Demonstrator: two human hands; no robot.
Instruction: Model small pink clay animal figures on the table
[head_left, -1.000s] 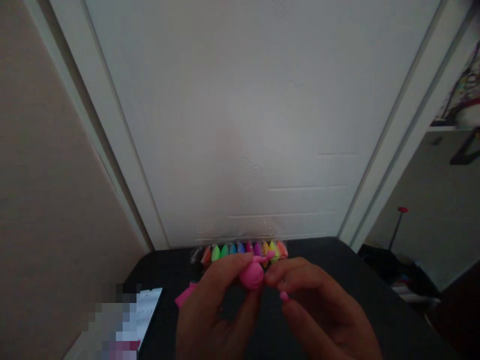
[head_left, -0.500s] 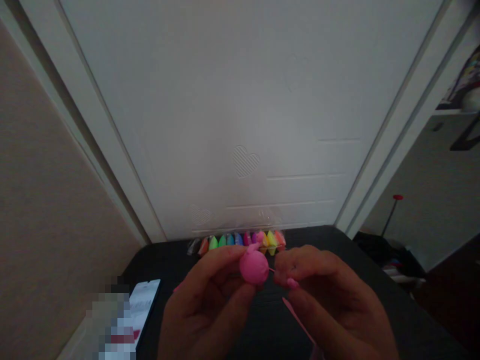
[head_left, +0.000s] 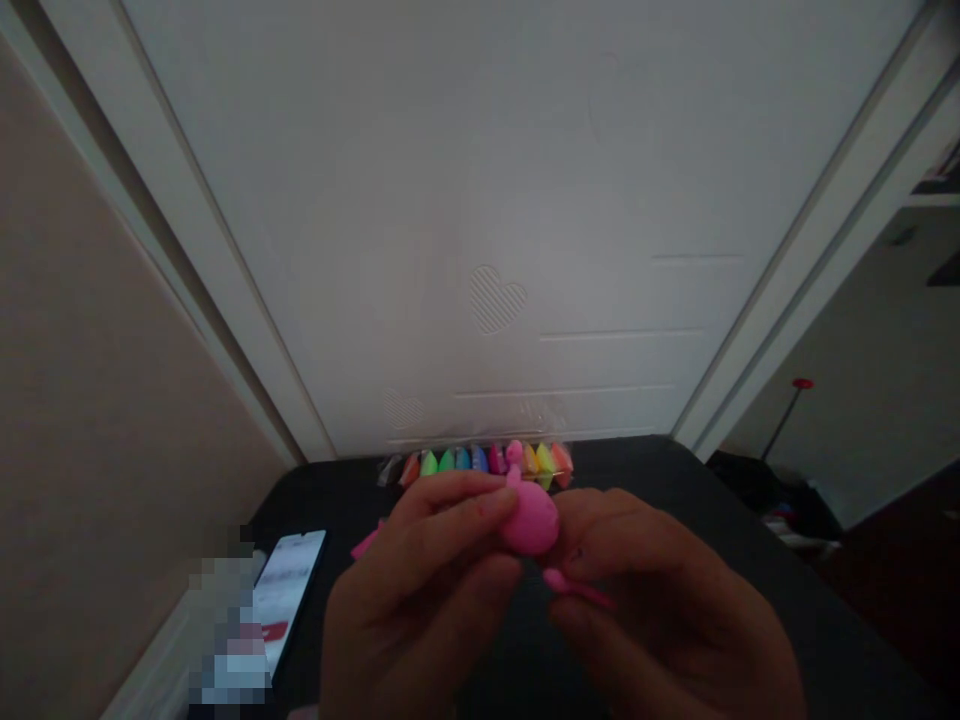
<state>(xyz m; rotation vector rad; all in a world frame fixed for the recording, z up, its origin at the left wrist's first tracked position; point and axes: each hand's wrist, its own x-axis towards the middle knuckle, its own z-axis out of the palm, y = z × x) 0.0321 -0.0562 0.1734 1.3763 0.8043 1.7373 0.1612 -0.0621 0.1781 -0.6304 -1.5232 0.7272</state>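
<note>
Bare hands; small dark mark on right-hand finger.

Left hand and right hand meet low, fingers and thumbs curled inward.

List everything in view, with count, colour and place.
Ball with knobbed stalk: one, pink, in the left fingers
Small piece: one, pink, in the right fingers
Packets: about ten, multicoloured, row at table's back
Phone: one, bright screen, table's left
Flat piece: one, pink, behind left hand, partly hidden
Table: one, black, beneath hands
Heart-patterned panel: one, whitish, behind table
Wall: one, beige, left
Rod: one, red-topped, right
Shelf: one, pale, far right
Hands: two, bare, front centre; left hand, right hand
</note>
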